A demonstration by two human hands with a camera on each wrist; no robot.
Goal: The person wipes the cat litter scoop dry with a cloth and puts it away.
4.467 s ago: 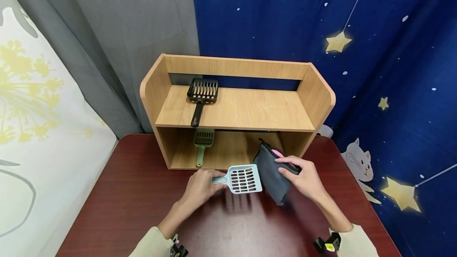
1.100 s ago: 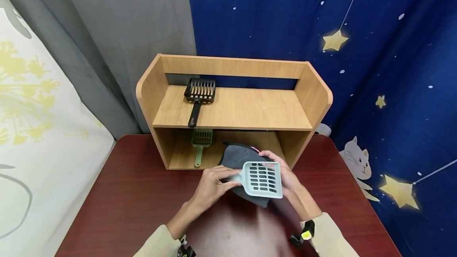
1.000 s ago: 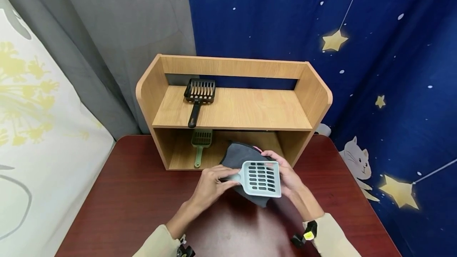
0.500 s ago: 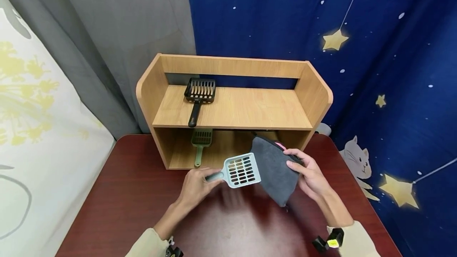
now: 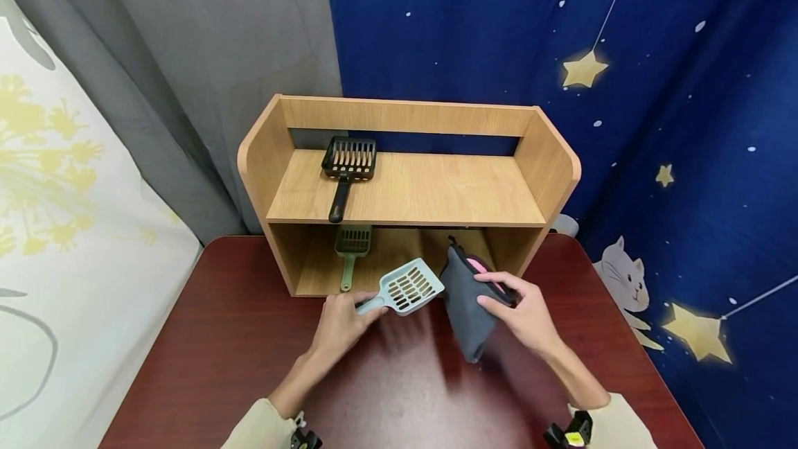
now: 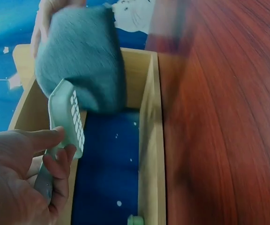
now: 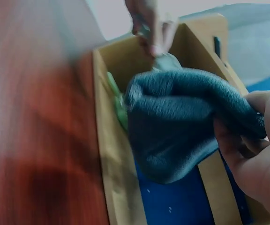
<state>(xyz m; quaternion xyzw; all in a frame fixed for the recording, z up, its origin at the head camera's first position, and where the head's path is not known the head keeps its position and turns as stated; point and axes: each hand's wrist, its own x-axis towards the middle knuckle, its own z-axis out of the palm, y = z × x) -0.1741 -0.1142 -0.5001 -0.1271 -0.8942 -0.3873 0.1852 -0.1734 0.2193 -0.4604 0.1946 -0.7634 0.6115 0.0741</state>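
Note:
My left hand [image 5: 341, 324] pinches the handle of a pale blue slotted litter scoop [image 5: 411, 287], its head pointing right and tilted up. Held by its top edge in my right hand [image 5: 526, 312] is a dark grey cloth pouch [image 5: 469, 310] with a black-edged opening; something pink [image 5: 477, 266] shows inside. The pouch hangs just right of the scoop in the head view, in front of the shelf's lower level. In the left wrist view, the scoop [image 6: 63, 117] stands side-on, with the pouch [image 6: 81, 56] beyond it. The right wrist view shows the pouch [image 7: 172, 122] hiding part of the scoop.
A two-level wooden shelf [image 5: 424, 222] stands at the back of the dark red table [image 5: 218, 366]. On its upper level lies a black slotted scoop [image 5: 349, 161]; a green one [image 5: 352, 244] is on the lower level. Curtains [image 5: 436, 19] hang behind.
A second ago the scoop overlapped the pouch's front; the hands have since moved apart. Over the last half second the scoop tilted upward, and the pouch turned so its pink inside shows more.

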